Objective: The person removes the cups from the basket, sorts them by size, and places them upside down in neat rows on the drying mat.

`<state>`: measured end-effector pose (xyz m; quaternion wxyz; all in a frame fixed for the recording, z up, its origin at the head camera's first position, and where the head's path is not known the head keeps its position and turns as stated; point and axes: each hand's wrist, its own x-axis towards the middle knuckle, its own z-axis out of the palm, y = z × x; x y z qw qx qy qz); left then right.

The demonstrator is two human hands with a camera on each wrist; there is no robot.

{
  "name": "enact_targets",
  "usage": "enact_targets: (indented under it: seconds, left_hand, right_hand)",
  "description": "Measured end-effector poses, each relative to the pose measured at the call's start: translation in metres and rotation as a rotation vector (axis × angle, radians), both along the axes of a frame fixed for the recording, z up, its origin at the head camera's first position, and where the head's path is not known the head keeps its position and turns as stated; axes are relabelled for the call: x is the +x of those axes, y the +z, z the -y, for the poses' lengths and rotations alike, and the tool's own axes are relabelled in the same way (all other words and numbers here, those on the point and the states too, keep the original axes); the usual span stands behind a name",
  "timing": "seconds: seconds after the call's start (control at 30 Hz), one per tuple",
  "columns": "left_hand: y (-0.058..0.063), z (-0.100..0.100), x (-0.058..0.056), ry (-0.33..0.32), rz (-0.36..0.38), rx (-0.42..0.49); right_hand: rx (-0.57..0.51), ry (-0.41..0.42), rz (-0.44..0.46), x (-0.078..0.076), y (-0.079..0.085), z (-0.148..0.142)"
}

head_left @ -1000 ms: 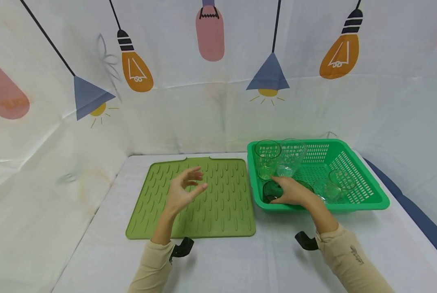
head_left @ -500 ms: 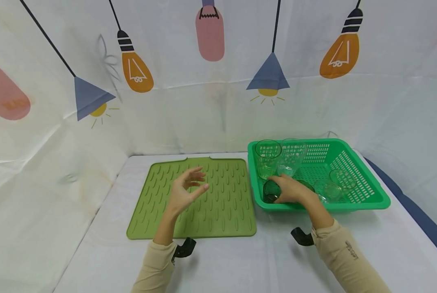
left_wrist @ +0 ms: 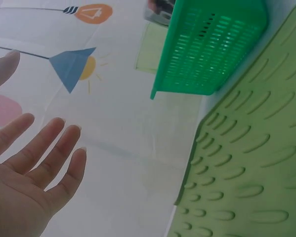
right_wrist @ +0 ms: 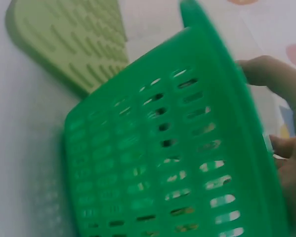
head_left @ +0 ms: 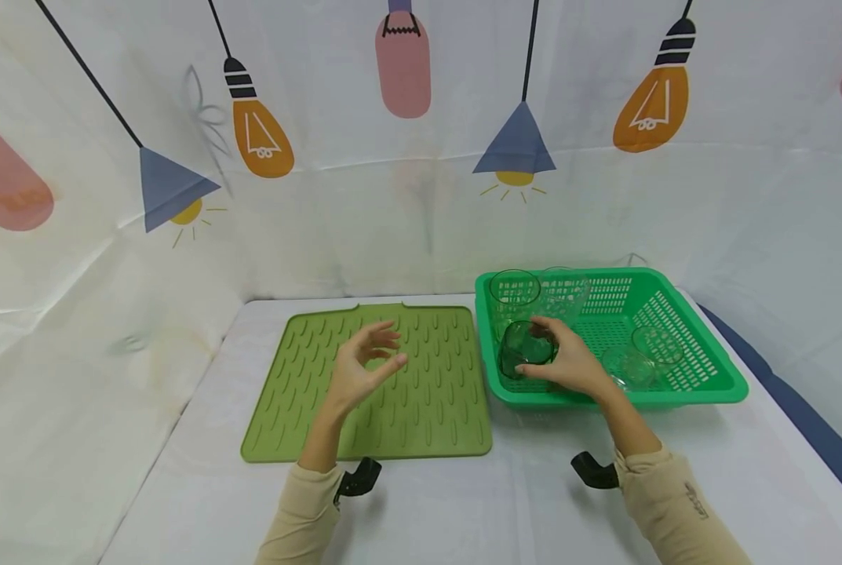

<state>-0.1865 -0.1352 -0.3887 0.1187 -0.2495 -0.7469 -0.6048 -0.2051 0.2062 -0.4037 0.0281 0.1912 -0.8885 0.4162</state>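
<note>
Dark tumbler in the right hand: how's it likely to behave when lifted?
The dark tumbler is probably stiff and fragile: its see-through wall looks like glass. It may slip, since its smooth side sits only between the right hand's fingers and thumb. Round-rimmed, it would likely roll if laid sideways.

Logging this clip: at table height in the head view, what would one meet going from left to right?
Olive-green mat → dark green glass → right hand holding it → clear glass in the right part of the green basket. The left hand overlaps the mat, so it is left unplaced.
</note>
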Motion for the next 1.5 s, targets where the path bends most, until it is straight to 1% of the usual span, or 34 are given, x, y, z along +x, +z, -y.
enact_targets:
  seconds: [0.13, 0.23, 0.3, 0.43, 0.53, 0.67, 0.77, 1.0, 1.07, 1.27, 1.5]
  left_hand:
    - [0.002, -0.003, 0.000, -0.003, -0.012, -0.003]
    - [0.004, -0.006, 0.000, -0.012, -0.011, -0.002]
    - [0.006, -0.008, 0.000, -0.018, -0.007, 0.000]
    - [0.020, -0.016, 0.007, -0.044, -0.014, 0.010]
    - [0.031, -0.022, 0.013, -0.058, -0.017, 0.013]
    - [0.035, -0.025, 0.014, -0.067, -0.008, 0.013]
    - [0.033, -0.027, 0.012, -0.077, -0.008, 0.016]
    - [0.014, -0.031, -0.003, -0.100, -0.024, 0.022]
    - [0.012, -0.032, -0.004, -0.102, -0.028, 0.017]
    - [0.011, -0.039, -0.008, -0.144, -0.036, 0.026]
    - [0.014, -0.048, -0.007, -0.200, -0.022, 0.031]
  right_hand:
    - [-0.227, 0.016, 0.019, 0.002, 0.008, 0.002]
    - [-0.360, 0.042, 0.026, 0.004, 0.015, 0.005]
    - [-0.434, 0.066, 0.024, 0.005, 0.020, 0.008]
    - [-0.515, 0.105, 0.015, 0.008, 0.029, 0.014]
    - [-0.543, 0.131, 0.012, 0.010, 0.033, 0.019]
    - [-0.545, 0.163, 0.004, 0.010, 0.036, 0.024]
    - [-0.546, 0.187, -0.005, 0.010, 0.036, 0.029]
    - [-0.560, 0.241, -0.030, 0.010, 0.038, 0.038]
    - [-0.560, 0.254, -0.036, 0.010, 0.038, 0.041]
    - [-0.576, 0.269, -0.021, 0.011, 0.039, 0.048]
    - [-0.589, 0.272, -0.006, 0.011, 0.041, 0.056]
